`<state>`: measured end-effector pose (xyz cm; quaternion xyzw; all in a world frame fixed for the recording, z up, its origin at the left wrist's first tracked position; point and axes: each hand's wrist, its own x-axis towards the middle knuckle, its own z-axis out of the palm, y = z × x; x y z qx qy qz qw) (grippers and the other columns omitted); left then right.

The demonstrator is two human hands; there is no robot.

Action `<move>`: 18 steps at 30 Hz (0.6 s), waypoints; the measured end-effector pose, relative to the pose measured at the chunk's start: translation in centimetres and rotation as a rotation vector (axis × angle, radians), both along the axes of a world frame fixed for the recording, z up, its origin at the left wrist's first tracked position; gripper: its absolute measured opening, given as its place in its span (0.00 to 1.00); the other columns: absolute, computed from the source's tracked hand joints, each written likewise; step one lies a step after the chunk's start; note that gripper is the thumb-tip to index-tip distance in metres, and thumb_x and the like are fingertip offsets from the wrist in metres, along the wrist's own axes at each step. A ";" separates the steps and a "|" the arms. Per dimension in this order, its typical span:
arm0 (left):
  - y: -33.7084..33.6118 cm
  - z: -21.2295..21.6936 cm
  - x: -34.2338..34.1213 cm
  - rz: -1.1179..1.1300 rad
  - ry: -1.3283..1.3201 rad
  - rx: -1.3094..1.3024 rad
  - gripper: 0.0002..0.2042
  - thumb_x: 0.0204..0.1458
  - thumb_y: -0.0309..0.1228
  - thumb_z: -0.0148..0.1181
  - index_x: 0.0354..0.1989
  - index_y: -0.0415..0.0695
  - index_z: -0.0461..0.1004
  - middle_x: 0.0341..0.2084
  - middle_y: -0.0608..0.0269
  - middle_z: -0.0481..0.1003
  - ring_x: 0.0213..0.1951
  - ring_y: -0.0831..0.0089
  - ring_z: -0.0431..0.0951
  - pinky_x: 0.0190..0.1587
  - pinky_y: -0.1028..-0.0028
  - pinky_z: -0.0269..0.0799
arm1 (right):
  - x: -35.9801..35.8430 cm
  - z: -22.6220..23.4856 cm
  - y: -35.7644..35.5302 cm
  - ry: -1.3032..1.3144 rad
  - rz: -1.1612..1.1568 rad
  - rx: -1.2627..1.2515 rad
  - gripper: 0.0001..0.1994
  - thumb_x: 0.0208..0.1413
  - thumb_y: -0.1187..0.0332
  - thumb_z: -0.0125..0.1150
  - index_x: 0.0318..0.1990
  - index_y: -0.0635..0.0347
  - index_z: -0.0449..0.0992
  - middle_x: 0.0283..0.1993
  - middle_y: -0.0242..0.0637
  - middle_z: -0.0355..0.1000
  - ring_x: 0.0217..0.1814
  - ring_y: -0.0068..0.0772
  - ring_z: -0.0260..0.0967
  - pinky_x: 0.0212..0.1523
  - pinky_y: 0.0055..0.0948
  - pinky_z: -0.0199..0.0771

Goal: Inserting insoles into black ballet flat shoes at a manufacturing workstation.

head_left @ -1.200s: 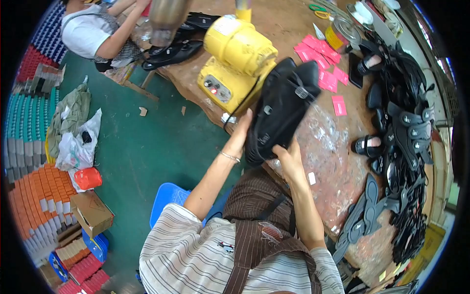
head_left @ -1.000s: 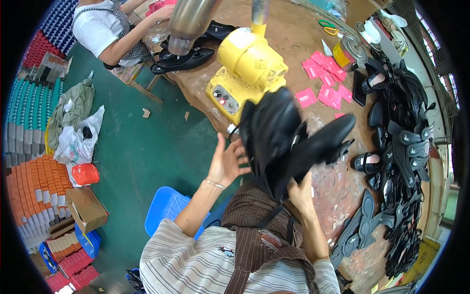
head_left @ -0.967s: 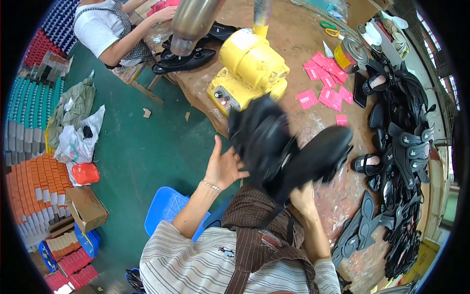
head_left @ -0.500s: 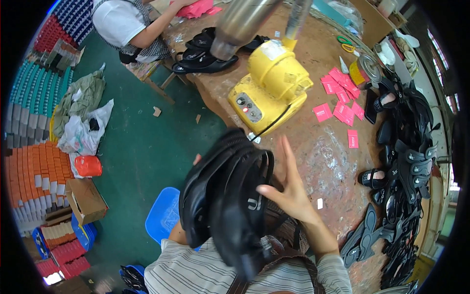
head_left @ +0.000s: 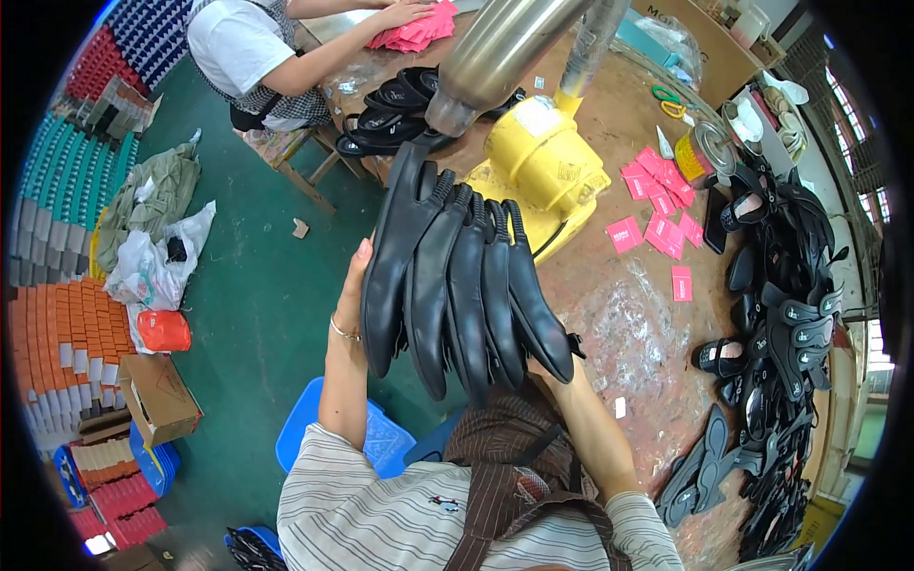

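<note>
Left hand [head_left: 354, 285] gripping the outer left side of a row of black shoes [head_left: 462, 276], one digit tip showing, the other fingers hidden behind; right hand [head_left: 550, 373] supporting under the lower right end, fingers mostly covered, so cannot tell how far they are closing; the row is hanging in mid-frame, above the table edge, lower ends overlapping the brown apron [head_left: 495, 428]; the hands are probably bracing it from both sides because loose pieces would slide apart; five shoes are showing, lying side by side and fanning slightly; smooth, dark, softly shining, with narrow rounded lower ends and ribbed straps bunching at the top.

Beyond, the table [head_left: 628, 324] is showing scuffs and pale smears right of centre; the yellow machine [head_left: 547, 147] is standing upper centre, partly hidden by the row; a metal pipe [head_left: 509, 57] is slanting in from the top edge; pink cards [head_left: 664, 233] are lying loose at upper right, likely within easy reach; black straps [head_left: 800, 324] are heaping along the right side; upper left, a co-worker's hand [head_left: 407, 11] is resting on a pink pile [head_left: 419, 30], more shoes [head_left: 395, 100] lying nearby.
</note>
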<state>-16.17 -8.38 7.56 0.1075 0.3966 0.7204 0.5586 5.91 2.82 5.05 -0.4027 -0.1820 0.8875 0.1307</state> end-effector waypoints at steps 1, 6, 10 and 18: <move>0.2 0.3 -0.4 -0.009 0.008 0.032 0.36 0.57 0.56 0.52 0.67 0.42 0.58 0.57 0.52 0.69 0.54 0.63 0.75 0.58 0.64 0.71 | -0.6 -0.2 0.5 0.004 0.003 0.003 0.31 0.56 0.68 0.59 0.68 0.59 0.58 0.62 0.43 0.65 0.64 0.33 0.62 0.64 0.34 0.62; 0.3 1.9 -2.2 0.084 0.098 0.066 0.34 0.57 0.56 0.52 0.64 0.45 0.62 0.55 0.55 0.71 0.52 0.65 0.76 0.55 0.66 0.73 | -3.1 -1.5 2.4 0.020 0.024 0.011 0.31 0.55 0.68 0.60 0.67 0.59 0.60 0.60 0.42 0.67 0.62 0.32 0.64 0.62 0.33 0.63; 0.2 2.7 -3.2 0.153 0.092 0.012 0.33 0.57 0.57 0.52 0.63 0.45 0.63 0.53 0.55 0.72 0.51 0.66 0.76 0.55 0.66 0.74 | -4.5 -1.9 3.3 0.026 0.048 0.014 0.30 0.53 0.69 0.61 0.66 0.59 0.61 0.58 0.42 0.68 0.60 0.31 0.65 0.61 0.31 0.64; -0.6 2.8 -4.3 0.161 0.014 0.164 0.35 0.59 0.58 0.46 0.63 0.40 0.64 0.57 0.51 0.71 0.53 0.57 0.76 0.57 0.58 0.73 | -6.4 -2.5 4.4 0.025 0.077 0.009 0.30 0.51 0.70 0.62 0.63 0.60 0.64 0.55 0.40 0.71 0.56 0.30 0.68 0.58 0.29 0.66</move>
